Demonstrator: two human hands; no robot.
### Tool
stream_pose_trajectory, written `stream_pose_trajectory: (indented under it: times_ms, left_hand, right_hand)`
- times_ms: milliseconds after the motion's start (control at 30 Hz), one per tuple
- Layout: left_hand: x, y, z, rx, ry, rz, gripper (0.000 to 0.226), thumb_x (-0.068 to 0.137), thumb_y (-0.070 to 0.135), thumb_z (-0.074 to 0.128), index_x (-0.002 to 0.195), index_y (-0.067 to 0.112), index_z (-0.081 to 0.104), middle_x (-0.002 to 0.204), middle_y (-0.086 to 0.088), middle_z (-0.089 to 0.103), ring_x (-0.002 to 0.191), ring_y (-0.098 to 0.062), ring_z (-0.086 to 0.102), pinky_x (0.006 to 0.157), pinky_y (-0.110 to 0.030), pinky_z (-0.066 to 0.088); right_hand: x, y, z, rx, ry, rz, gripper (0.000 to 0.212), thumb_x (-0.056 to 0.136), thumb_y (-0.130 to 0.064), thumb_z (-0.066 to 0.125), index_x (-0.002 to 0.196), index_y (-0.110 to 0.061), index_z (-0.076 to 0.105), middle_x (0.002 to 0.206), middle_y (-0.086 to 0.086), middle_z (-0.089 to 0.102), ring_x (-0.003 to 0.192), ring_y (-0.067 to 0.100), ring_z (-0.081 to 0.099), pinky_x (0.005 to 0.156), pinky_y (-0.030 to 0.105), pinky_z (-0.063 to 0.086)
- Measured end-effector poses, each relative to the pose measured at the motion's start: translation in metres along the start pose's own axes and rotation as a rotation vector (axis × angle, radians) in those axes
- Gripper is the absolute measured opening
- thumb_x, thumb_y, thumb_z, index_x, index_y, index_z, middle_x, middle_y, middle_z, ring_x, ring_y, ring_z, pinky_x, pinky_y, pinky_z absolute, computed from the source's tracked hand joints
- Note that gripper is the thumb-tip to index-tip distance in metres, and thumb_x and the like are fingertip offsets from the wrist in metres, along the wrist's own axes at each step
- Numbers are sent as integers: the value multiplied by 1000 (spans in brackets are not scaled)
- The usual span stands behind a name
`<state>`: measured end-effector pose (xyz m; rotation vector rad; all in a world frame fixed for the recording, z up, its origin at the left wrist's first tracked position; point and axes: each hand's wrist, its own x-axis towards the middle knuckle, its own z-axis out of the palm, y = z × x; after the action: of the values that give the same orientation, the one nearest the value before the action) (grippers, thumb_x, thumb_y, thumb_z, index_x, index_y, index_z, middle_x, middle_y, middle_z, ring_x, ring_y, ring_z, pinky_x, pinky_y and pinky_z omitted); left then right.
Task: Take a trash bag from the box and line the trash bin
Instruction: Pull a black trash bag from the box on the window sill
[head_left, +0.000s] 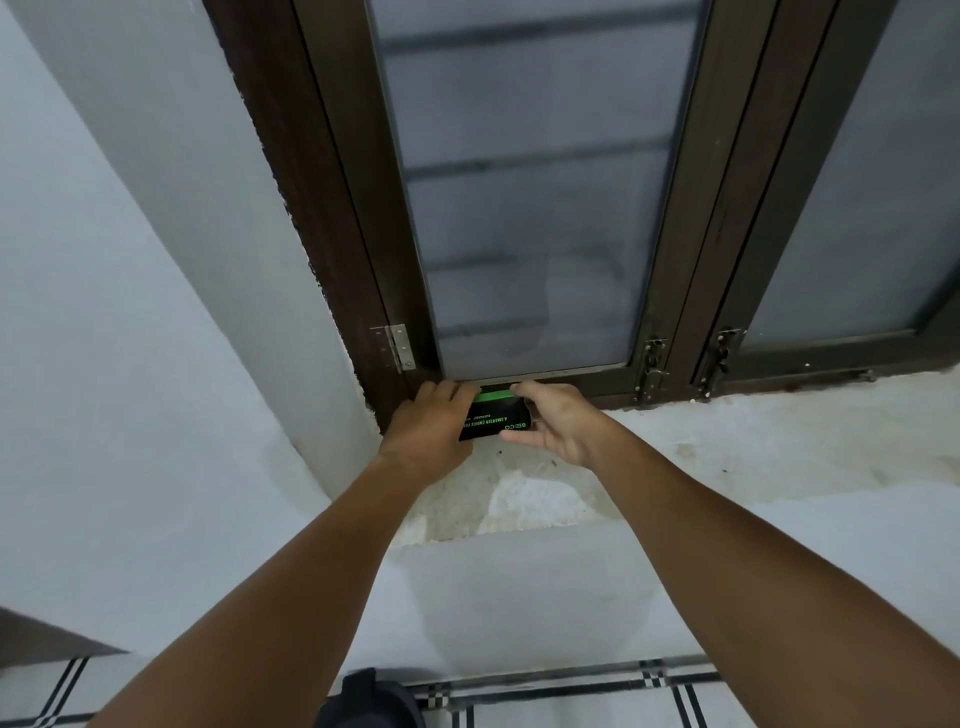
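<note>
A tall dark-brown framed window with frosted glass panes (530, 182) is filling the upper middle of the view, and everything else is sitting around it. To the left of the window a pale grey painted wall (104, 312) is running down toward the floor. Directly below the window a rough, whitish concrete sill (727, 441) is stretching off to the right, its surface patchy and stained just beneath the window's left pane. Far below the window, at the bottom edge, a white tiled floor with black crossing lines (649, 696) is showing, with a dark rounded shape (363, 696) beside it that cannot be made out.

Two bare forearms are reaching up from the bottom toward the foot of the window. On the window's frame, a silver metal hinge (397, 345) is sitting at the lower left corner, and dark metal latches (652, 364) are hanging at the lower right of the left pane.

A small black cardboard box with green and white printing (496, 415) is resting on the sill, right against the bottom rail of the window. The left hand (431, 431) is grasping the box's left end with curled fingers. The right hand (558, 423) is holding the right end, thumb underneath and fingers over the top edge.
</note>
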<state>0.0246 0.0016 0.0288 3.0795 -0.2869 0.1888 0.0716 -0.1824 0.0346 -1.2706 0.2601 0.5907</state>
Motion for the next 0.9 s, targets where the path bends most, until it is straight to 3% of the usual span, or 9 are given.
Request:
stream_pose_trajectory:
  times_ms: [133, 267, 367, 467, 567, 667, 733, 900]
  left_hand:
    - [-1, 1, 2, -9, -41, -35, 75, 82, 34, 72, 149, 24, 40, 135, -2, 53, 119, -23, 46, 87, -39, 52]
    - [1, 5, -1, -64, -63, -74, 75, 80, 34, 73, 147, 25, 42, 133, -2, 51, 119, -23, 44, 88, -39, 51]
    - [4, 10, -3, -139, -61, -98, 72, 80, 31, 75, 145, 23, 43, 133, -4, 51, 120, -23, 45, 88, -39, 52]
    - [5, 9, -6, -207, -78, -168, 70, 80, 30, 76, 142, 24, 44, 131, -3, 52, 121, -23, 45, 92, -39, 51]
    - [4, 4, -14, -200, -108, -167, 66, 79, 25, 77, 136, 27, 43, 124, -3, 58, 111, -23, 53, 89, -42, 56]
    - [10, 8, -31, -58, -101, -91, 52, 81, 27, 76, 125, 26, 48, 118, -3, 61, 109, -24, 55, 92, -42, 51]
    - [18, 16, -44, 96, -43, 6, 45, 80, 28, 72, 120, 26, 51, 121, -3, 61, 114, -26, 52, 96, -42, 42]
    - [35, 40, -72, 352, 90, 233, 45, 82, 12, 68, 124, 21, 58, 124, -5, 59, 117, -26, 52, 99, -43, 38]
  right_hand:
    - [-3, 0, -7, -12, -50, 25, 36, 97, -15, 67, 125, 5, 56, 122, 24, 66, 102, 32, 73, 75, 40, 65]
    - [-5, 4, -8, 56, -20, 14, 43, 94, -21, 72, 127, 1, 55, 125, 23, 65, 92, 30, 76, 70, 39, 64]
    - [-7, 5, -10, 139, 10, 6, 34, 93, -22, 73, 120, -5, 62, 129, 18, 57, 100, 32, 72, 76, 37, 64]
    - [-3, 4, -18, 272, 34, -23, 24, 95, -5, 67, 117, 0, 60, 139, 19, 47, 104, 35, 68, 77, 40, 65]
    - [-2, 3, -27, 178, 62, -11, 14, 97, 9, 54, 109, 1, 55, 125, 20, 48, 96, 28, 62, 72, 44, 64]
    - [-1, 5, -32, 100, 81, 20, 22, 98, 10, 49, 115, -2, 56, 117, 20, 53, 98, 29, 63, 73, 45, 63]
    - [-2, 9, -29, 101, 91, 45, 23, 103, -2, 49, 125, -1, 55, 114, 20, 58, 104, 33, 65, 75, 44, 62]
    - [-2, 16, -21, 208, 94, 74, 19, 105, -13, 49, 121, -7, 57, 118, 20, 57, 99, 29, 66, 72, 47, 64]
